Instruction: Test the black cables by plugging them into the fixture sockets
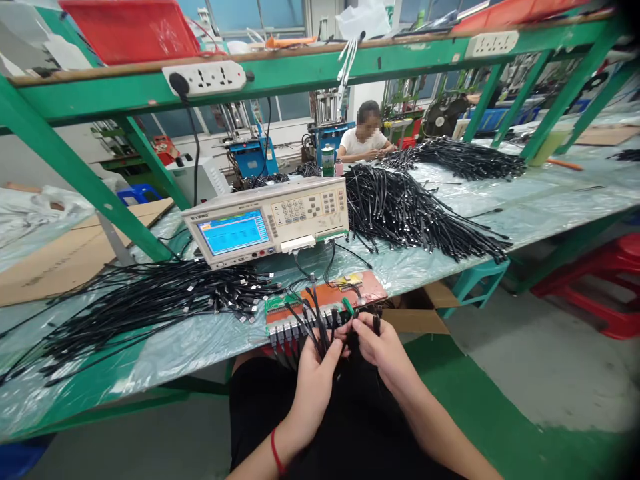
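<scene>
My left hand (pixel 320 360) is closed around several black cables (pixel 316 313) whose ends stick up past the fingers. Close beside it, my right hand (pixel 377 340) pinches a black cable end near the right end of the test board (pixel 373 285). Its fingertips almost meet those of my left hand. Along the board's front edge, several dark plugs (pixel 287 333) sit in a row of sockets, with cables hanging down. A green piece (pixel 347 305) shows just above my right fingertips. Behind the board stands a tester (pixel 310 213) with a lit blue screen, wired to it.
Black cables with light connector tips (pixel 200 293) lie at left; a larger cable heap (pixel 410 213) lies right of the tester. A green frame (pixel 300 73) with power strips crosses above. A cardboard box (pixel 415 320) is below the edge. Another person (pixel 364 137) sits across the bench.
</scene>
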The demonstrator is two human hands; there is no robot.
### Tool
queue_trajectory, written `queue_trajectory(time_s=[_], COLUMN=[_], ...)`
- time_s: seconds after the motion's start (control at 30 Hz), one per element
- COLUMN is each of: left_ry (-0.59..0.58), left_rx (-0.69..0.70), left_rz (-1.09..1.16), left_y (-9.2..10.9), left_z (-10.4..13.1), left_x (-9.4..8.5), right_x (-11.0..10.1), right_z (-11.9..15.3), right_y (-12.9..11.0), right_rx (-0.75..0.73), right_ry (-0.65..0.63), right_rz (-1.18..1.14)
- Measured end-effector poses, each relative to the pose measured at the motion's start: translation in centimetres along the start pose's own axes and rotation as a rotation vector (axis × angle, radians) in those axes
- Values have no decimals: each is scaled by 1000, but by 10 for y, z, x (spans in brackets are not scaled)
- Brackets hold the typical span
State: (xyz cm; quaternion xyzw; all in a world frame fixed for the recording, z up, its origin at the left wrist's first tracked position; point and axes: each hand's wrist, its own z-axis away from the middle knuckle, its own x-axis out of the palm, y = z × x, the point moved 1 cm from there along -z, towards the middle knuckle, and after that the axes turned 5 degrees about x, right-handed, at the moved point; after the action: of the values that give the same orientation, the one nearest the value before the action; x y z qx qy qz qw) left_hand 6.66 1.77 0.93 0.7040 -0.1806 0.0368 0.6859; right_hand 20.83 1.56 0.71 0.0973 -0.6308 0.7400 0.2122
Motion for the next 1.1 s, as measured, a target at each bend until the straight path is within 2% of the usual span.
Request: queue_trajectory(time_s=[0.13,0.33,0.53,0.83,1.1], left_ry=[68,-88,-105,-80,21], left_rx=[52,-43,-96,-84,-118], left_rz=[15,123,144,109,89], left_y=[9,13,1,-3,-7], left_z=[-8,-6,2,4,3], left_x=[1,11,12,11,9], right_x=[-14,-38,-38,-40,-41], right_z=[-9,-22,-27,-28,-33], right_y=[-6,5,22,25,26], right_rx=[-54,-37,7,1,26], right_ry=[78,180,176,194,222], right_rz=[-157,-73,46,74,70])
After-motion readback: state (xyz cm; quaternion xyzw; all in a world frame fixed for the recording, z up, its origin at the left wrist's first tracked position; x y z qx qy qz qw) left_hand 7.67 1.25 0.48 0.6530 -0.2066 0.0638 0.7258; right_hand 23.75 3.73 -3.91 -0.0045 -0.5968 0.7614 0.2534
